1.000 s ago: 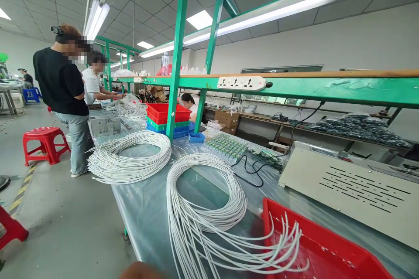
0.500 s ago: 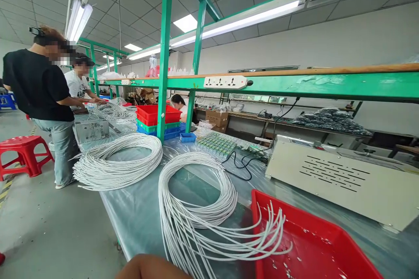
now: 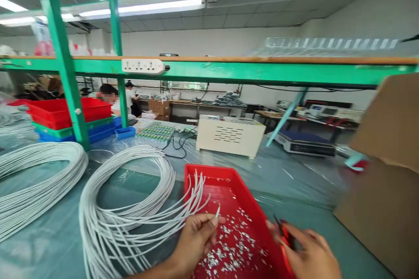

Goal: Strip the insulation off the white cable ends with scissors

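The left hand point(image 3: 196, 237) is over a red tray point(image 3: 214, 189) and the right hand point(image 3: 310, 250) is at the tray's right side. Scraps point(image 3: 240, 242) scattered beneath and between them suggest that some cutting is already done; how many wires remain uncut cannot be told. The left thumb and fingers pinch a white wire point(image 3: 218, 211), its tip pointing up. The right hand is wrapped around red-handled pliers point(image 3: 287, 242), apart from that tip; blur hides whether their jaws are parted. Left of the hands, loose ends from a coil point(image 3: 93, 202) reach over the tray, with another coil point(image 3: 73, 163) farther left. Beyond the hands stands a cream machine point(image 3: 231, 137); rightward, cardboard point(image 3: 376, 213).
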`<state>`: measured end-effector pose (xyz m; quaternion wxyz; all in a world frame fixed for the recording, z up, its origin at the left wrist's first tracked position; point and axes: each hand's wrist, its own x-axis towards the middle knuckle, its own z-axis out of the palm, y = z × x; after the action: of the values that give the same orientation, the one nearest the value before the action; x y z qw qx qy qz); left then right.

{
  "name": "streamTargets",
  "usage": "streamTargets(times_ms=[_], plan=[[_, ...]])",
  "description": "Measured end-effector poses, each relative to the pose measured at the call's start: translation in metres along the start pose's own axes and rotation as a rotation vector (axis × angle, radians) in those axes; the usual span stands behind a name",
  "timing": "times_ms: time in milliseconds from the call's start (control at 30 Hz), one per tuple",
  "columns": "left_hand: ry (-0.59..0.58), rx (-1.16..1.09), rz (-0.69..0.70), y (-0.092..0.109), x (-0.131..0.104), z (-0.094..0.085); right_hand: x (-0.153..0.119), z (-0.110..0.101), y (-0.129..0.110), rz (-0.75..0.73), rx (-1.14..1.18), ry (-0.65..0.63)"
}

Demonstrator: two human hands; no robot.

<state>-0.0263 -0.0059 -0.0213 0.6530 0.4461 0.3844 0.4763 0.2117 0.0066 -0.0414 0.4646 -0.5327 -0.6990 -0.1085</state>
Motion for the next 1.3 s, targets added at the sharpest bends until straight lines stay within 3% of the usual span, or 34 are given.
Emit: streamTargets(times_ms=[133,233,367,700,867,1067,1133,1200,1267,1300], plan=[[0.004,0.14,0.126,0.008,0.0,0.012,0.012,0.009,-0.039,0.362,0.458,-0.227],[-0.038,0.218,0.156,0.009,0.001,0.02,0.016,0.011,-0.059,0.49,0.798,-0.385],[-0.081,0.303,0.133,0.008,0.003,0.023,0.009,0.008,-0.061,0.583,0.936,-0.366],[-0.165,0.369,0.08,0.005,0.006,0.036,-0.009,0.016,-0.052,0.676,1.028,-0.284],[-0.059,0.565,0.217,0.003,0.008,0.037,-0.008,0.012,-0.055,0.672,1.052,-0.285],[-0.06,0.704,0.427,0.01,-0.003,0.038,-0.007,0.014,-0.054,0.717,1.037,-0.234],[-0.078,0.58,0.294,0.009,-0.01,0.04,-0.008,0.013,-0.052,0.731,1.008,-0.17],[-0.199,0.332,-0.036,0.004,-0.013,0.042,-0.01,0.012,-0.052,0.67,0.933,-0.091],[-0.255,0.042,-0.303,-0.001,-0.012,0.043,-0.012,0.008,-0.053,0.49,0.796,-0.017],[-0.226,-0.075,-0.357,-0.003,-0.01,0.043,-0.012,0.006,-0.055,0.365,0.714,0.011]])
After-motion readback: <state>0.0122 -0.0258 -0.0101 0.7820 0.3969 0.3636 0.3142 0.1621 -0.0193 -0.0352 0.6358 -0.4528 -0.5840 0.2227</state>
